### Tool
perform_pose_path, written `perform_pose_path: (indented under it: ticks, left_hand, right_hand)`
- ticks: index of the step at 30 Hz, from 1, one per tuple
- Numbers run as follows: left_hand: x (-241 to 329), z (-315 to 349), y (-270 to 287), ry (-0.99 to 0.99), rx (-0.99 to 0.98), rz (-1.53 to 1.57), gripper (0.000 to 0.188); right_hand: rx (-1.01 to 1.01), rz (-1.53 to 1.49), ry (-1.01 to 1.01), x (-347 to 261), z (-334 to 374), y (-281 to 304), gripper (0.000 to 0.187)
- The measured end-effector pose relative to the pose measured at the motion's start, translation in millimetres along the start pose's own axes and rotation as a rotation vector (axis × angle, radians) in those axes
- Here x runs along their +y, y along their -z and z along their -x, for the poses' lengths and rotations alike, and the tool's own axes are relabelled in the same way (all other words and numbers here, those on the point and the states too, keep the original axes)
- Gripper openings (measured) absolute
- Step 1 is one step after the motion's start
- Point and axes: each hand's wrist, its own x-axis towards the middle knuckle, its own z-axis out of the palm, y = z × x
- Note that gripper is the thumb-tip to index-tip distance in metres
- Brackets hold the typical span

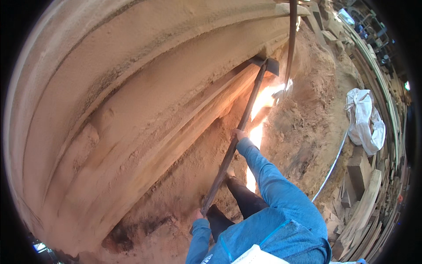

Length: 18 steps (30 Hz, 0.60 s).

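Observation:
Both my hands grip a long wooden handle [226, 163] that runs slanting up and away from me. My right hand [239, 133] is wrapped round it near the middle, and my left hand [198, 215] closes on its near end. At the far end sits a wide, flat dark blade [272, 67] set across the handle, like a hoe. It lies against the edge of large, dust-covered timbers [176, 88]. Reddish-brown sawdust-like material [211, 163] covers the ground under the handle. My feet stand close beside the handle.
A dark upright pole [291, 44] stands just right of the blade. Bright light patches [256, 132] fall on the ground. At the right lie a white sack [365, 123], a pale cord [334, 165], wood blocks [359, 171] and several stacked planks [365, 215].

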Motion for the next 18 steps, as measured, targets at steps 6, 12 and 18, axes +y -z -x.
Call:
perform_pose_path:
  ticks: [6, 12, 18]
  left_hand:
    - [-43, 15, -23, -0.142, 0.02, 0.091, 0.033]
    - [-216, 123, 36, -0.006, 0.245, -0.243, 0.029]
    - [-332, 178, 111, 0.152, 0.143, -0.452, 0.021]
  right_hand:
    - [0.044, -0.035, 0.049, 6, 37, 2, 0.012]
    - [-0.04, -0.092, -0.33, 151, 191, 19, 0.008]
    - [0.042, -0.122, -0.611, 233, 274, 5, 0.014]
